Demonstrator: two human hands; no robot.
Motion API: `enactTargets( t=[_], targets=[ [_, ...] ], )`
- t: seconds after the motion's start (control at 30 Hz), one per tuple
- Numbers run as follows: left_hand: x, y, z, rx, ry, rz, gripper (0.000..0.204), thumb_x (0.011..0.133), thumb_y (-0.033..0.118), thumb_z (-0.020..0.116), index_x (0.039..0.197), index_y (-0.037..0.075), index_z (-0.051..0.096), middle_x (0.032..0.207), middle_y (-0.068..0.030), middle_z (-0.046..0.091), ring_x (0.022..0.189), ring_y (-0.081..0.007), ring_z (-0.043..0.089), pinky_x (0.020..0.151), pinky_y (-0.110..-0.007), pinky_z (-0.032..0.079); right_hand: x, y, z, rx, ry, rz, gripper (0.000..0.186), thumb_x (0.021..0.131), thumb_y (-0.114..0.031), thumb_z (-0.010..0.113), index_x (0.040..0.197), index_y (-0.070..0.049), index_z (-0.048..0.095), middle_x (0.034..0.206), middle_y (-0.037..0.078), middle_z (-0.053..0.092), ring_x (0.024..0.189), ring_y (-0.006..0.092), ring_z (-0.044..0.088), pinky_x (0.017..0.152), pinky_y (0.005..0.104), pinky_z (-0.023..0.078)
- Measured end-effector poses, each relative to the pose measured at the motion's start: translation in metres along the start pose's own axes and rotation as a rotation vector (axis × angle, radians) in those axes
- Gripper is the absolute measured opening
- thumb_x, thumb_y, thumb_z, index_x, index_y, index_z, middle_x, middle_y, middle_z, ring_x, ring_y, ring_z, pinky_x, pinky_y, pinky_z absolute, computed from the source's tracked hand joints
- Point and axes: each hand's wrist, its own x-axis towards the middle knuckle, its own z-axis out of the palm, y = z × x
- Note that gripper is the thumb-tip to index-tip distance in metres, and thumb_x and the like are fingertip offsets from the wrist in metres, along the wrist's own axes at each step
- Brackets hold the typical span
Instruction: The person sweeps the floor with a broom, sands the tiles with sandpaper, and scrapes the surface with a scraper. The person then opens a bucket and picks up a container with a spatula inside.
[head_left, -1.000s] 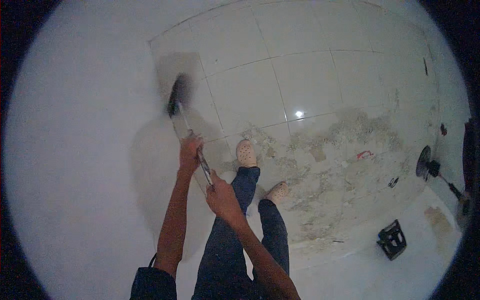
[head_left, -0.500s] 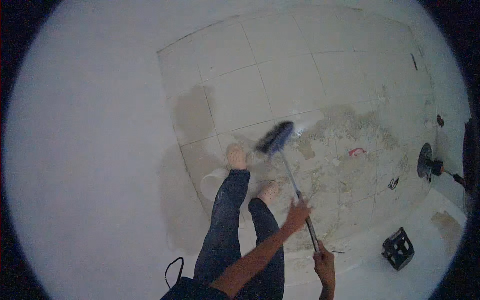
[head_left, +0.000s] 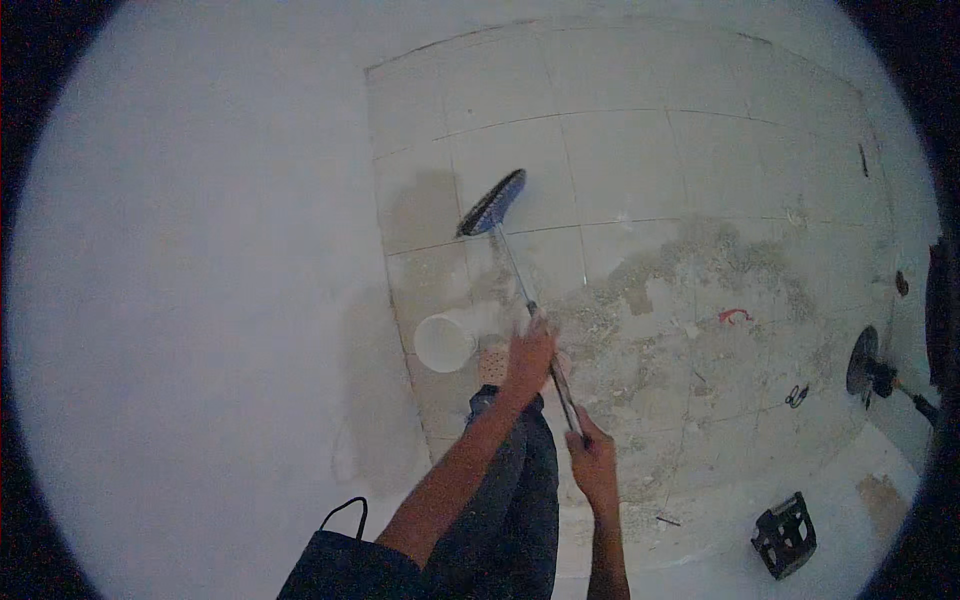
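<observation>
A long-handled broom [head_left: 505, 205] with a blue head and dark bristles reaches forward over the tiled floor, its head tilted on the far tiles left of the middle. My left hand [head_left: 530, 358] is closed round the pole, partway down from the head. Closer to me, my right hand [head_left: 594, 452] grips the pole's end. Below my left hand, a pink perforated shoe [head_left: 493, 366] shows under my dark trouser leg; the other shoe is mostly hidden. Just left of that shoe stands a white round bucket [head_left: 444, 342].
Pale debris and damp patches [head_left: 660, 300] cover the tiles right of the middle, with a red scrap [head_left: 735, 316] among them. A black crate [head_left: 785, 535] lies at lower right. Farther right are a round dark tool with a shaft [head_left: 863, 362] and a small pair of scissors [head_left: 797, 396].
The broom head has moved forward and to the left, away from my feet. Both hands have shifted left and forward with the pole. My feet now stand closer together, beside the bucket.
</observation>
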Motion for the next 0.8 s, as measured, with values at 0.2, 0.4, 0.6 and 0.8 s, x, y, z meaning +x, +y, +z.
enactTargets(
  t=[0.2, 0.4, 0.6, 0.8],
  targets=[
    [-0.001, -0.041, -0.001, 0.023, -0.168, -0.122, 0.031, 0.075, 0.013, 0.053, 0.106, 0.005, 0.055, 0.097, -0.0173, 0.058, 0.092, -0.0372, 0.053, 0.079, -0.048, 0.039, 0.015, -0.02, 0.033, -0.075, -0.099, -0.032, 0.044, 0.081, -0.007, 0.048, 0.123, 0.002, 0.042, 0.063, 0.006, 0.04, 0.058, 0.0114, 0.037, 0.052, 0.0271, 0.035],
    [-0.043, 0.068, 0.04, -0.226, 0.042, -0.027, 0.032, 0.076, 0.014, 0.05, 0.106, 0.004, 0.056, 0.111, -0.0244, 0.048, 0.109, -0.0412, 0.043, 0.092, -0.055, 0.031, -0.061, 0.011, -0.034, -0.267, -0.073, 0.09, 0.043, 0.083, -0.008, 0.046, 0.125, -0.002, 0.043, 0.06, -0.001, 0.037, 0.05, 0.008, 0.034, 0.045, 0.0249, 0.032],
    [-0.073, 0.125, 0.036, -0.367, -0.037, -0.215, 0.061, 0.075, 0.013, 0.053, 0.131, 0.004, 0.03, 0.133, -0.029, 0.025, 0.119, -0.0395, 0.034, 0.095, -0.053, 0.029, -0.092, -0.008, -0.066, -0.183, -0.046, 0.474, 0.047, 0.082, -0.008, 0.046, 0.129, -0.004, 0.039, 0.057, -0.002, 0.04, 0.041, 0.0056, 0.033, 0.035, 0.022, 0.03],
    [-0.141, 0.087, 0.064, -0.618, -0.152, -0.556, 0.066, 0.074, 0.015, 0.052, 0.13, -0.006, 0.024, 0.127, -0.0307, 0.034, 0.106, -0.0379, 0.048, 0.089, -0.045, 0.039, -0.129, -0.021, -0.078, -0.059, 0.045, 0.534, 0.045, 0.083, -0.008, 0.048, 0.128, -0.009, 0.041, 0.055, -0.003, 0.04, 0.039, 0.005, 0.036, 0.032, 0.022, 0.033]
  ],
)
